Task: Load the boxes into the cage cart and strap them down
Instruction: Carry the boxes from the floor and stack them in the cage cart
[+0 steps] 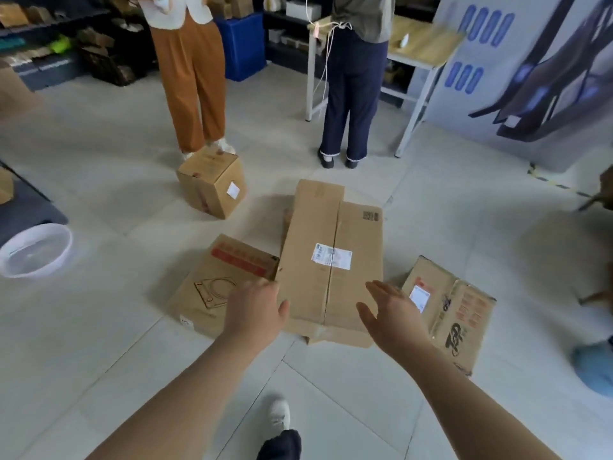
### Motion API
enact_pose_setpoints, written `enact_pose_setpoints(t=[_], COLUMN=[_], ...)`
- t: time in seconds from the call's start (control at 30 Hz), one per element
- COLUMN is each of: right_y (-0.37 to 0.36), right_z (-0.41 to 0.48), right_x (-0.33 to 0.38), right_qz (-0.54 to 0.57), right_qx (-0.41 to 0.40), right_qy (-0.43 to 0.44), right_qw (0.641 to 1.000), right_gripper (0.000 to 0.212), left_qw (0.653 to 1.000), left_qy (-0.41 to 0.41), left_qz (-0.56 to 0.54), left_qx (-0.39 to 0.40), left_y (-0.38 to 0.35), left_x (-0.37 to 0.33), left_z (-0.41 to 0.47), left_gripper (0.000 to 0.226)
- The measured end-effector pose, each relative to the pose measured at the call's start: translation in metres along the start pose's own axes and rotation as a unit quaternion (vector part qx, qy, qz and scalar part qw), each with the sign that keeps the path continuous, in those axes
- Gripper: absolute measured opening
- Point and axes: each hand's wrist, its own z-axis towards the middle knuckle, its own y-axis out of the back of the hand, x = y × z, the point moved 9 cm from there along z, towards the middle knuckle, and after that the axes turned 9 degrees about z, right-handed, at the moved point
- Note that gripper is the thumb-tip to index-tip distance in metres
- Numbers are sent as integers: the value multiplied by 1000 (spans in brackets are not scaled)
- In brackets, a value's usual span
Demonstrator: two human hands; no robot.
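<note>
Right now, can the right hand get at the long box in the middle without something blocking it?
Probably yes. The right hand is open beside the long box, near its right edge, and nothing lies between them.

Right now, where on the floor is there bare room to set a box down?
Bare tile lies between the white basin and the flat printed box, and behind the long box toward the table legs. It is crowded around the long box, where both hands reach.
</note>
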Motion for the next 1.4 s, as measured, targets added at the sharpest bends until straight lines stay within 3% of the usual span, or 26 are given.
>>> enact_pose_setpoints(t=[0.4, 0.7, 0.87, 1.07, 1.4], right_y=[-89, -195, -236, -254, -205], right_z=[95, 139, 143, 149, 153], right_x=[-91, -195, -237, -249, -222], right_qz=[-2, -18, 42, 127, 107], right_qx=[37, 98, 100, 28, -58], right_qy=[-102, -179, -252, -257, -264], right_qw=[994, 979, 962, 958, 957], right_gripper=[47, 61, 70, 75, 68], left_qw=[989, 975, 963, 954, 959], left_qy=[-63, -1, 52, 117, 160], left_qz=[46, 78, 6, -146, -165], left_qx=[124, 210, 264, 233, 167], left_y=[-134, -266, -325, -346, -292], left_x=[-10, 0, 8, 12, 24], left_z=[128, 171, 172, 171, 182], left_gripper=[45, 79, 98, 112, 108])
